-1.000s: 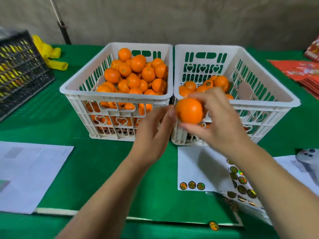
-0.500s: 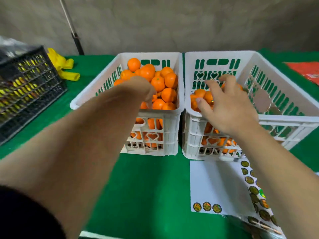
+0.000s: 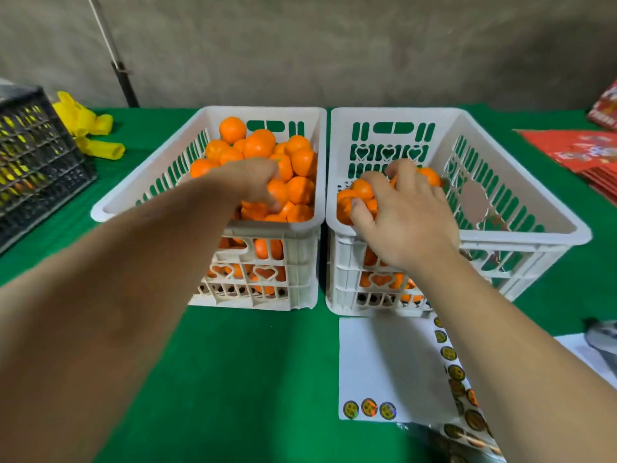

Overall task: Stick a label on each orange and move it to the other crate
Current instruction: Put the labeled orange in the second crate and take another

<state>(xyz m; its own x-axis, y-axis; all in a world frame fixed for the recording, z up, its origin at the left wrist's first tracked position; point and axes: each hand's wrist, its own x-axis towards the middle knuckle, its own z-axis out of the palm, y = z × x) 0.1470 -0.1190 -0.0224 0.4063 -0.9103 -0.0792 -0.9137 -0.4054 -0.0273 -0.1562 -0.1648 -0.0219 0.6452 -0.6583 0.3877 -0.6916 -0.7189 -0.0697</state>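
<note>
Two white slotted crates stand side by side on the green table. The left crate is heaped with oranges. My left hand reaches into that heap, its fingers curled down around an orange. The right crate holds a smaller pile of oranges in its near left corner. My right hand rests on top of that pile with loose, spread fingers and grips nothing. A white label sheet with three round stickers lies in front of the right crate.
A strip of several more stickers runs under my right forearm. A black crate and a yellow object sit at the far left. Red packets lie at the far right, and a dark pole stands behind.
My right hand carried an orange over the right crate, lowered onto the pile and no longer holds it. My left hand moved from beside that orange into the left crate's heap.
</note>
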